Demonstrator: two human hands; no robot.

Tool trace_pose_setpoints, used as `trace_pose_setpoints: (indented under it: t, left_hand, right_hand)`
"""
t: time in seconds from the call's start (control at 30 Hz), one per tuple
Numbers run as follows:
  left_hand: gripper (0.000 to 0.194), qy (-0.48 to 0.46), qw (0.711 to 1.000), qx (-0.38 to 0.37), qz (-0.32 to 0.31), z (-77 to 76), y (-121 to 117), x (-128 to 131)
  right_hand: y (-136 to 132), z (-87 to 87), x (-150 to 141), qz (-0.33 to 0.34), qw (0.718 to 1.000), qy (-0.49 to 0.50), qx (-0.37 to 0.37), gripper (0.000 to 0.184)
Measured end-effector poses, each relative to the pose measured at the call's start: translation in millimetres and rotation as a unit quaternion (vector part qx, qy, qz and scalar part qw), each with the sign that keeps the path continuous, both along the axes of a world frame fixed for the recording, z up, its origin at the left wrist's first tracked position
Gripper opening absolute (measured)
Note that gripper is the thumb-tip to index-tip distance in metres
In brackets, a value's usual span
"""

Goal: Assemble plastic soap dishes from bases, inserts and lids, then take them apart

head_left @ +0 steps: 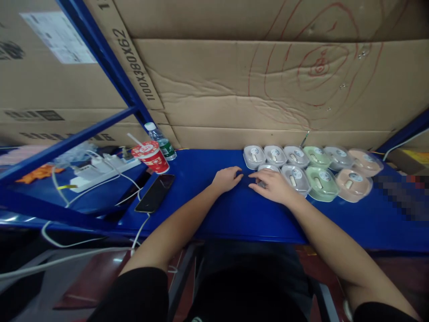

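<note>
My left hand (228, 180) rests on the blue tabletop (214, 219), fingers slightly bent and thumb apart, with nothing visible in it. Just to its right, my right hand (274, 185) reaches over the front-left container (268, 168), a small grey box with a clear lid, and hides most of it. Its thumb and fingers are spread and point left; a bit of grey shows between them. Beside that hand stand a grey container (295, 179), a green container (322, 182) and a pinkish container (354, 183). Behind them runs a second row of similar lidded containers (275, 155).
To the left are a black phone (154, 193) on a cable, a red paper cup (153, 157) with a straw and a plastic bottle (162, 142). A white power strip (103, 172) lies beyond the blue frame (114, 123). Cardboard (208, 89) walls the back.
</note>
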State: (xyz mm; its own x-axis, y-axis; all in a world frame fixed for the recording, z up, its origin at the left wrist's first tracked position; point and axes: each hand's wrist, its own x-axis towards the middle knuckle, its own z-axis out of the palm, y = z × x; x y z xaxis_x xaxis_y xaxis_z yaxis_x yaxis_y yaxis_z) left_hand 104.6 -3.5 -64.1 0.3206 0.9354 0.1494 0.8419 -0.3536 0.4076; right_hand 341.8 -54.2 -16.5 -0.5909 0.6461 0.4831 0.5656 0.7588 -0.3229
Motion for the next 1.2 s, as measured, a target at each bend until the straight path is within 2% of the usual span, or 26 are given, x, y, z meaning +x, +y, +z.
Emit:
trace_pose_setpoints:
  t: [0.1, 0.2, 0.3, 0.43, 0.53, 0.67, 0.77, 0.97, 1.2]
  left_hand:
    - [0.034, 0.033, 0.999, 0.010, -0.010, 1.1, 0, 4]
    - [0.028, -0.030, 0.999, 0.020, 0.004, 3.8, 9, 7]
    - [0.026, -0.123, 0.987, 0.047, 0.093, 5.5, 29, 17]
    - [0.043, -0.214, 0.945, 0.072, 0.239, 1.6, 57, 40]
    - [0.046, -0.271, 0.917, 0.070, 0.285, -4.7, 67, 51]
    - [0.043, -0.313, 0.911, 0.070, 0.261, -9.0, 64, 56]
    - [0.054, -0.316, 0.920, 0.075, 0.220, -8.9, 58, 63]
    - [0.068, -0.186, 0.975, 0.042, 0.115, -8.4, 44, 77]
    - [0.074, -0.139, 0.985, 0.050, 0.092, -7.9, 43, 75]
  right_hand:
    - [2, -1.9, 0, 0.006, 1.000, -0.012, 0.005, 0.034]
    - [4, -3.9, -1, 0.009, 1.000, -0.021, 0.006, 0.036]
    - [5, -4.5, -2, 0.006, 1.000, -0.028, 0.007, 0.034]
    - [6, -1.5, 2, -0.007, 0.997, -0.070, 0.023, 0.037]
    - [9, 0.6, 8, -0.027, 0.995, -0.086, 0.034, 0.040]
    - [14, -0.8, 12, -0.063, 0.991, -0.115, 0.022, 0.045]
    - [14, -2.7, 12, -0.071, 0.987, -0.146, 0.014, 0.049]
    - [9, -1.4, 11, -0.085, 0.983, -0.163, -0.003, 0.047]
    - [7, 5.2, 12, -0.093, 0.979, -0.182, -0.007, 0.037]
